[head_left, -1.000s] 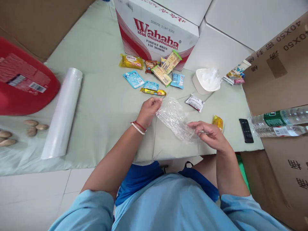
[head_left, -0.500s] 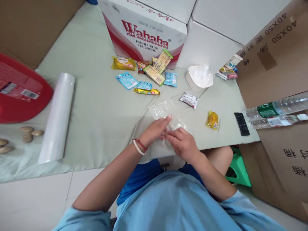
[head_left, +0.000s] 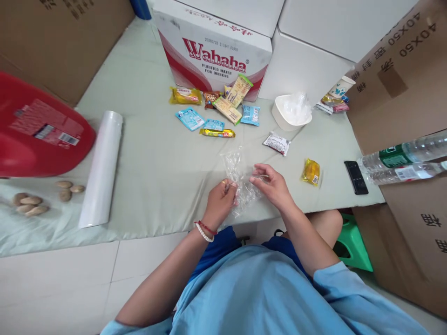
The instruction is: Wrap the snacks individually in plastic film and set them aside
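Note:
A thin, crumpled clear plastic bag (head_left: 233, 164) lies at the table's front edge between my hands. My left hand (head_left: 219, 202) is closed, pinching the bag at its left side between thumb and fingers. On the bag's right side is my right hand (head_left: 275, 188), its thumb and fingers apart; some of the film lies close to its fingertips. Beyond the bag is a yellow stick-shaped snack packet (head_left: 217, 133). A small white-and-dark snack packet (head_left: 277, 142) and a yellow-wrapped snack (head_left: 310, 172) lie to the right.
Several wrapped snacks (head_left: 227, 110) lie before a Wahaha carton (head_left: 216, 58). A white bowl (head_left: 282, 122) holds clear plastic. Left are a plastic roll (head_left: 101, 172), a red container (head_left: 52, 135) and brown nut-like pieces (head_left: 31, 200). A black phone-like device (head_left: 356, 177) and bottles (head_left: 401, 158) are right.
My left hand has closed around the bag, gathering it more tightly. The right hand has moved apart from the left and its fingers have spread. The view has shifted slightly left.

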Tool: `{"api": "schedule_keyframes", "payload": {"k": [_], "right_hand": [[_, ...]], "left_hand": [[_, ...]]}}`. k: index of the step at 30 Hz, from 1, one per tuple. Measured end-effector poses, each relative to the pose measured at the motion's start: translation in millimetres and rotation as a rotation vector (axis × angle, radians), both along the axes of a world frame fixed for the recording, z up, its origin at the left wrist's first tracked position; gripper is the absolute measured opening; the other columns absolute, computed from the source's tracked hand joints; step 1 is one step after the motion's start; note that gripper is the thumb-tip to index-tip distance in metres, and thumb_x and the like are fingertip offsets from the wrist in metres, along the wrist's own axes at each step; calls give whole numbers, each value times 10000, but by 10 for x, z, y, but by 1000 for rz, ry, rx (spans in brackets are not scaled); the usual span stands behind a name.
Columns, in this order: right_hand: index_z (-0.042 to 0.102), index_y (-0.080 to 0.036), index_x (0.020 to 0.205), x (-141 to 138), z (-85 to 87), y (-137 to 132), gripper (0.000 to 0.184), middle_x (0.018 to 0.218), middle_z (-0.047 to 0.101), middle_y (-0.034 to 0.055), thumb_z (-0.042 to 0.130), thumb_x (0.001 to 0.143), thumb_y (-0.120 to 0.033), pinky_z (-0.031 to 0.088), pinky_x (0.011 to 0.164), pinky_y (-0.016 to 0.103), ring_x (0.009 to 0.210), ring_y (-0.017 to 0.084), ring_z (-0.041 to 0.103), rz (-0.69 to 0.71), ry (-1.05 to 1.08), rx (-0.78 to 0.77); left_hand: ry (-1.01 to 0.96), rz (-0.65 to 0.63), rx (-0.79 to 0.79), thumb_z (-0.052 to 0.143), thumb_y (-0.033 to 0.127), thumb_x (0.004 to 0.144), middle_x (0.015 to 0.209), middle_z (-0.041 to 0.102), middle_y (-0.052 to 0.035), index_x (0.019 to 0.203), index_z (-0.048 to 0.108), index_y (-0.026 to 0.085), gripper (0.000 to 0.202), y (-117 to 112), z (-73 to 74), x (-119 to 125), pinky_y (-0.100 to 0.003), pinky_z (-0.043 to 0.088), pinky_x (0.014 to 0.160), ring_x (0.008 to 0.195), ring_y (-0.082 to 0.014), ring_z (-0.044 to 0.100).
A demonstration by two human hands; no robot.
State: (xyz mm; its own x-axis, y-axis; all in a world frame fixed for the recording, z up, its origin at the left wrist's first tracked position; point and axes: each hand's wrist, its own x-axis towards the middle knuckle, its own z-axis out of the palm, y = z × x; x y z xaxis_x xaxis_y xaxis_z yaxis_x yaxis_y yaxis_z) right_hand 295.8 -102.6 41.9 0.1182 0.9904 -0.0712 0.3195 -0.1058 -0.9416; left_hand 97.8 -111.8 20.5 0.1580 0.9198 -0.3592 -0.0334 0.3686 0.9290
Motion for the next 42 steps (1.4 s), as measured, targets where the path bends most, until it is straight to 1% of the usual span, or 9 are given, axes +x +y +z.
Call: {"api": "schedule_keyframes", "payload": {"k": [3, 9, 15, 20, 22, 24, 28, 34, 42], "right_hand": [[747, -238, 869, -37, -48, 97, 297, 811, 716, -2, 822, 788, -514, 517, 761, 314, 746, 166, 617, -83, 126, -48], [693, -240, 843, 58, -101, 59, 373, 742, 637, -38, 894, 671, -504, 476, 660, 260, 677, 132, 560, -295, 472, -85], [650, -227, 787, 183, -106, 50, 417, 669, 558, -65, 942, 605, -462, 414, 546, 228, 578, 98, 474, -316, 607, -150], [664, -217, 790, 252, -101, 91, 417, 624, 536, -78, 939, 621, -481, 376, 527, 234, 538, 90, 452, -282, 521, -187], [671, -213, 780, 241, -104, 111, 417, 616, 541, -80, 941, 609, -483, 368, 531, 234, 534, 86, 451, -265, 501, -195], [668, -212, 763, 218, -107, 130, 419, 597, 537, -82, 940, 601, -487, 354, 529, 230, 529, 83, 446, -249, 481, -203], [662, -210, 752, 222, -97, 131, 409, 560, 514, -79, 939, 599, -470, 292, 492, 221, 513, 80, 407, -236, 461, -247], [719, -184, 837, 511, -82, -57, 353, 640, 563, -41, 919, 637, -395, 203, 436, 190, 512, 61, 354, -246, 701, -338], [718, -289, 1206, 477, -102, -191, 629, 1408, 688, 53, 845, 609, -137, 297, 436, 190, 571, 39, 503, -87, 667, -398]], "left_hand": [[50, 113, 36, 635, 557, 922, 626, 581, 39, 845, 583, 225, 344, 19, 4, -167, -252, 411, 470, 458, -122, 509], [4, 395, -74, 607, 575, 947, 620, 558, 33, 840, 540, 242, 356, -66, 55, -588, -234, 344, 414, 444, -119, 499], [101, 357, -202, 727, 512, 778, 695, 585, 27, 917, 549, 228, 363, -175, 63, -879, -253, 331, 433, 482, -134, 492], [759, 565, 336, 738, 384, 822, 1042, 641, -55, 1099, 649, 262, 315, -296, 441, -1058, -390, 511, 674, 747, -216, 592], [813, 456, 650, 645, 304, 911, 1111, 672, -61, 1084, 706, 320, 185, -291, 662, -1002, -431, 541, 784, 860, -253, 642], [704, 101, 852, 564, 246, 952, 1082, 726, -58, 1029, 753, 341, 224, -182, 777, -843, -421, 567, 833, 950, -263, 693], [769, -471, 825, 416, 242, 1004, 1317, 736, -114, 1193, 763, 245, 396, 316, 486, -412, -508, 538, 1067, 1246, -305, 680], [1142, -538, 770, 328, 354, 1086, 1720, 370, -145, 1593, 479, 175, 559, 727, -211, -222, -647, 194, 1319, 1611, -313, 323], [1173, -540, 781, 247, 434, 1106, 1739, 335, -116, 1633, 418, 186, 607, 663, -214, -251, -681, 138, 1316, 1629, -313, 278]]}}
